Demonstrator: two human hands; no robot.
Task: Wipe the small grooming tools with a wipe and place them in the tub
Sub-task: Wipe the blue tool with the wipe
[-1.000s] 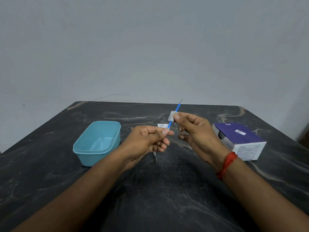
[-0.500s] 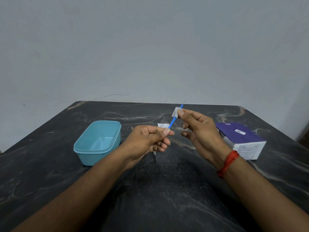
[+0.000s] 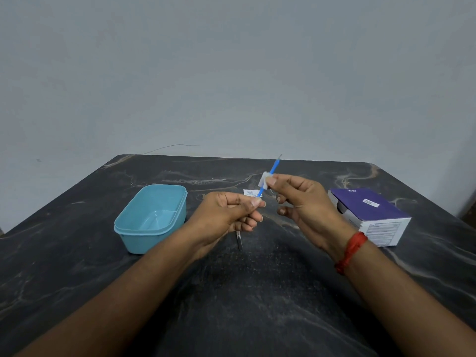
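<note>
My left grip (image 3: pixel 226 215) pinches the thin blue-handled grooming tool (image 3: pixel 273 167) low down. My right grip (image 3: pixel 306 204) pinches the small white wipe (image 3: pixel 264 180) round its shaft, just slid back from the tip. I judge wiping unfinished; the light-blue plastic tub (image 3: pixel 154 242) is empty.

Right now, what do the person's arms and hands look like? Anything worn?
Left hand and right hand are bare: no gloves, no rings visible. No sleeves in view. A red thread band wraps the right wrist; left wrist bare.
</note>
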